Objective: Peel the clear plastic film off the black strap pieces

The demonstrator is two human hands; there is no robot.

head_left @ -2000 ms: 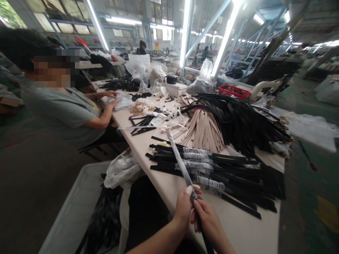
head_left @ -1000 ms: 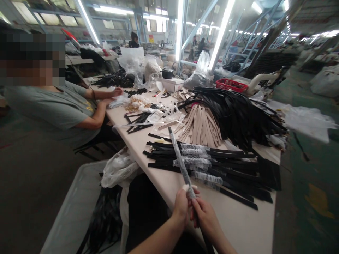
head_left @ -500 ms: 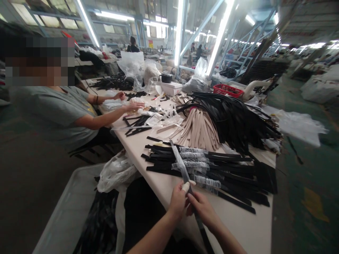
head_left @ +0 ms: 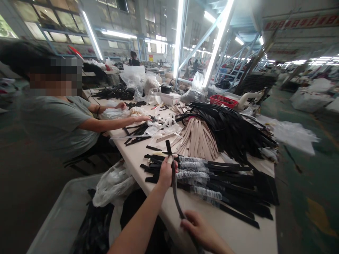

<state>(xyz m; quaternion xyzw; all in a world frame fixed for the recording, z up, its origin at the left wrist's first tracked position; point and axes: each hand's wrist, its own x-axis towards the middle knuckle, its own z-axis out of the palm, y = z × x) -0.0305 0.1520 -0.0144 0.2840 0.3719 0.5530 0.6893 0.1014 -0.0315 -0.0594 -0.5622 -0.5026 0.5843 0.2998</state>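
Note:
A long black strap point(head_left: 175, 194) runs between my two hands over the table's front edge. My left hand point(head_left: 166, 173) is closed round its upper part, with a pale cover on one finger, and the strap's bare end sticks out above. Lower down, my right hand point(head_left: 194, 225) grips the same strap, slightly blurred; its lower end drops out of sight. Just beyond and to the right lie several black straps point(head_left: 230, 187) with crumpled clear plastic sleeves point(head_left: 194, 175) gathered round their middles.
Behind lie a bundle of beige strips point(head_left: 200, 139) and a heap of black strips point(head_left: 233, 130). A red basket point(head_left: 223, 101) stands farther back. At left, a co-worker point(head_left: 63, 123) reaches over the table point(head_left: 233, 234). A grey bin point(head_left: 57, 211) sits below at left.
My left hand has moved up towards the strap's end, while my right has gone down along it. The end looked plastic-covered before and shows bare black now. The co-worker's hand reaches farther right.

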